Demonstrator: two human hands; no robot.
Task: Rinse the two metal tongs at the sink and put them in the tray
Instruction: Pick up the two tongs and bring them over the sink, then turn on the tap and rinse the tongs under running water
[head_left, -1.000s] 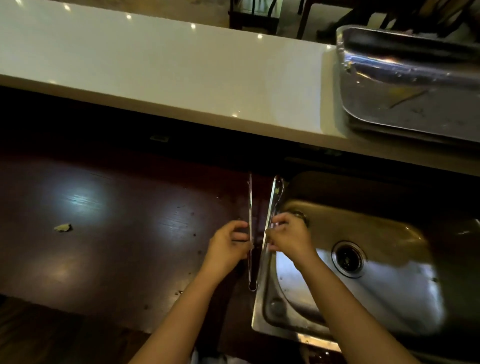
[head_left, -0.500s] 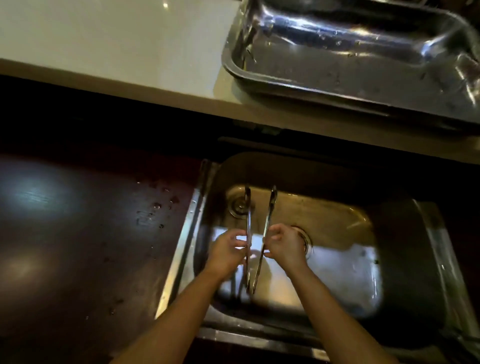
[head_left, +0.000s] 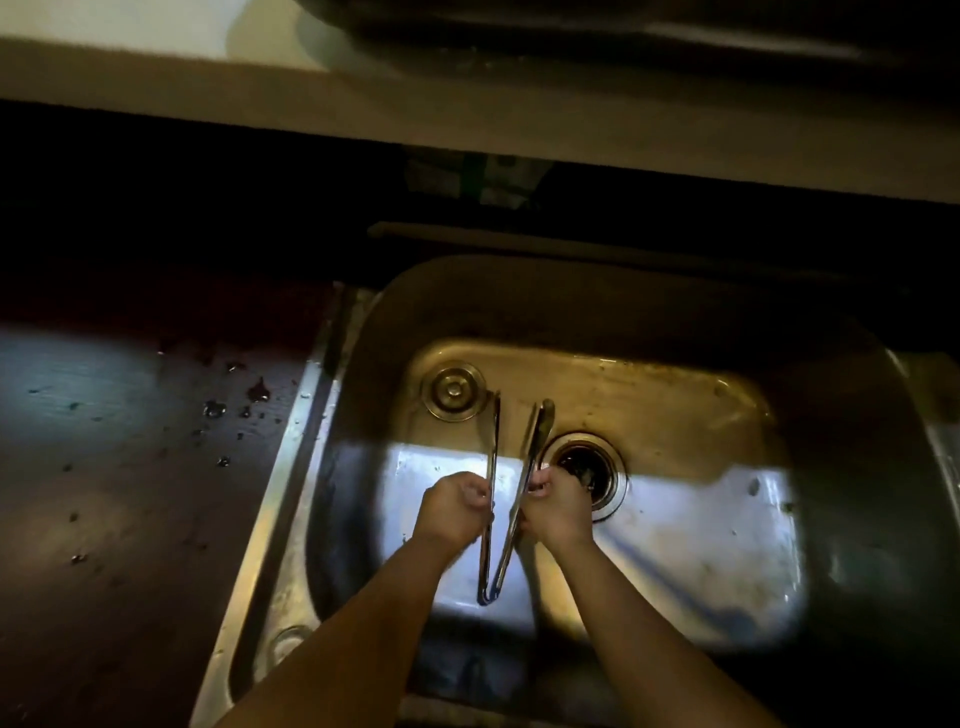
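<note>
Now tongs (head_left: 493, 519) lengthwise over sink (head_left: 675, 374), tips away, left hand (head_left: 451, 512) and right hand (head_left: 557, 506) fingers gripping.

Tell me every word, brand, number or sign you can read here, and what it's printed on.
None can be read.
The tongs, held over the sink by the left hand and right hand, show no marking.
A dim greenish patch under the counter edge is too dark and blurred to tell whether it carries text.
</note>
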